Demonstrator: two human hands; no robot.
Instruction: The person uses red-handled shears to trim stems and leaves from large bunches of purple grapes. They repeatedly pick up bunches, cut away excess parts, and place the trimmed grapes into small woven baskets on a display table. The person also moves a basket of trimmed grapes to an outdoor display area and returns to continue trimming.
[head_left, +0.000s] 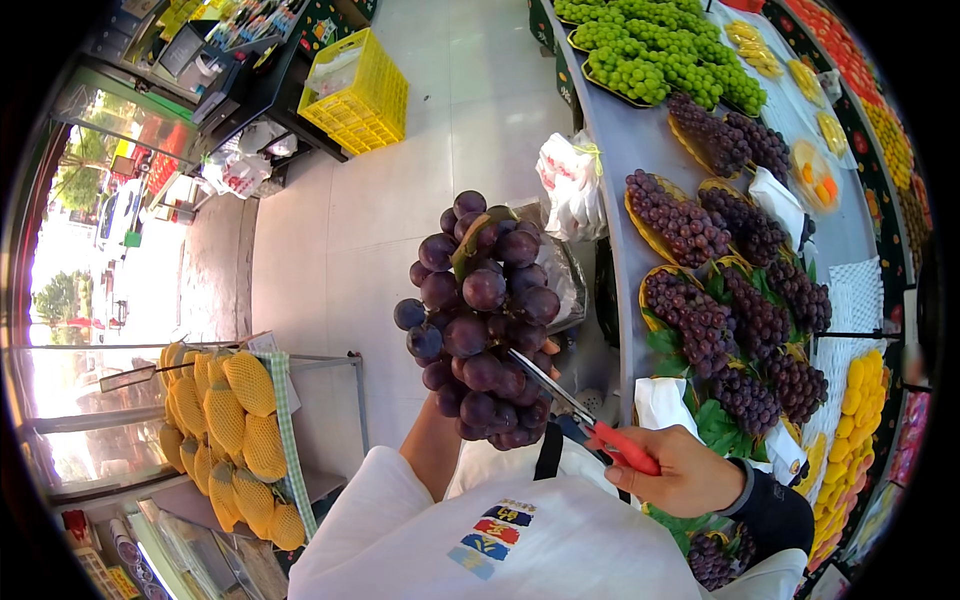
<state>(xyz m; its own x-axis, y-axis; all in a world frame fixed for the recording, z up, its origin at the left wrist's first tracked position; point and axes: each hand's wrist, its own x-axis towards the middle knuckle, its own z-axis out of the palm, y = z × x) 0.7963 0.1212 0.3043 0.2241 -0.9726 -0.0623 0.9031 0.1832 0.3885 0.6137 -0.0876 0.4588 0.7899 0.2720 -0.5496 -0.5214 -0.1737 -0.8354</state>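
A large bunch of dark purple grapes (480, 322) is held up in front of my chest. My left hand (553, 354) is behind the bunch and mostly hidden by it; only bits of its fingers show at the bunch's right side. In my right hand (675, 465) are scissors with red handles (626, 448). Their blades reach up and left to the lower right of the bunch, with the tips against or just before the grapes. Whether the tips touch a grape or a stem, I cannot tell. A brown-green stem piece (472, 240) lies over the bunch's upper part.
To the right, a grey display table (615, 187) bears purple grape bunches (686, 225) in yellow trays and green grapes (637, 67). White plastic bags (571, 184) hang at its edge. Net-wrapped yellow fruit (225, 412) is stacked lower left. A yellow crate (367, 101) stands on the floor.
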